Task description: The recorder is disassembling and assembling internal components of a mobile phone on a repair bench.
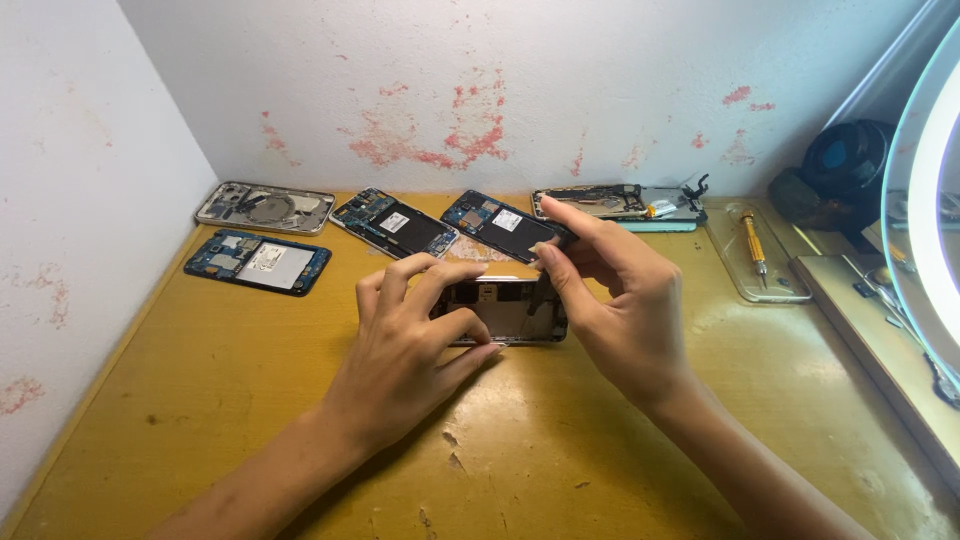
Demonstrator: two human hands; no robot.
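Head view is showing the left hand (405,350) pinning an opened phone (505,310) on the worktop (250,400), its long axis running left-right, while the right hand (615,295) is pinching a small dark tool (548,268) just above its right end.

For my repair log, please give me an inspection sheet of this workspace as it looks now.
Surface: yellow wooden desk, worn, with chipped spots near the front.
Job's things: opened phone lying flat, insides facing up.
Clutter: four more opened phones at the back, a fifth stripped one, a clear phone case with a yellow screwdriver on it.
Grippers: left hand steadies the phone's near edge; right hand pinches with its fingers above the phone's right end; what it pinches cannot be told.
Cables: nothing seen.
Surroundings: white walls with red stains, ring light at right, a dark object behind it.
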